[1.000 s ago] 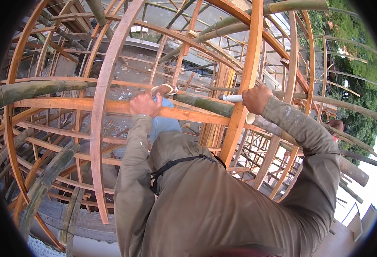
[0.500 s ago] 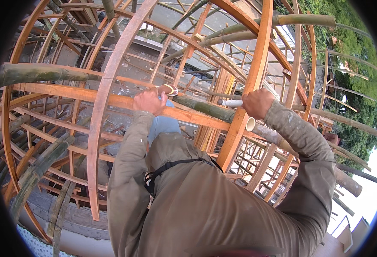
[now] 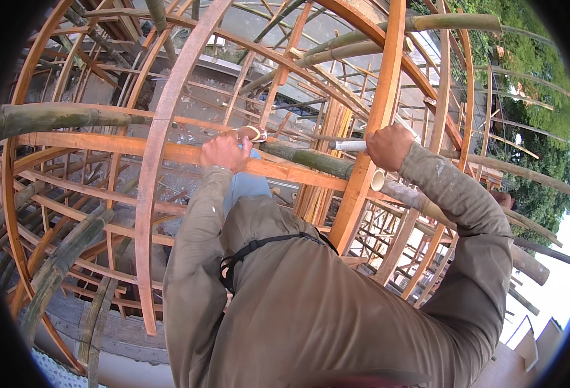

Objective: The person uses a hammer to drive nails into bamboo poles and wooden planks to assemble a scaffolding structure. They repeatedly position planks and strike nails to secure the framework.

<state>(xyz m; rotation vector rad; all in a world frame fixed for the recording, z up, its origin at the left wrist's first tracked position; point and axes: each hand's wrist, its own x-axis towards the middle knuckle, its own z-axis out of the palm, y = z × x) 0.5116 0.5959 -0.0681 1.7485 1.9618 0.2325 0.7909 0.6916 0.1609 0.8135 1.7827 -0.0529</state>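
Observation:
My left hand (image 3: 221, 152) is closed over the long orange-brown wooden beam (image 3: 291, 173) that crosses in front of me, its fingertips hidden on the far side. Just past it shows a sandalled foot (image 3: 252, 134), beside a green bamboo pole (image 3: 311, 160) running along the beam. My right hand (image 3: 388, 146) is curled round a white rod-shaped tool (image 3: 351, 146) with a dark tip pointing left. The rest of this tool is hidden in the fist, so its kind is unclear. That fist is next to a thick upright timber (image 3: 369, 149), above the cut bamboo end (image 3: 378, 180).
A curved wooden rib (image 3: 159, 136) rises left of my arm. Another bamboo pole (image 3: 71, 118) lies at the far left, and more (image 3: 71, 249) slant below. Stacked planks (image 3: 324, 174) stand lower down. Far below is grey ground with scattered debris; trees (image 3: 531, 129) are at right.
My right hand has risen slightly with the white tool, which now overlaps the upright timber more. The left hand keeps its place on the beam.

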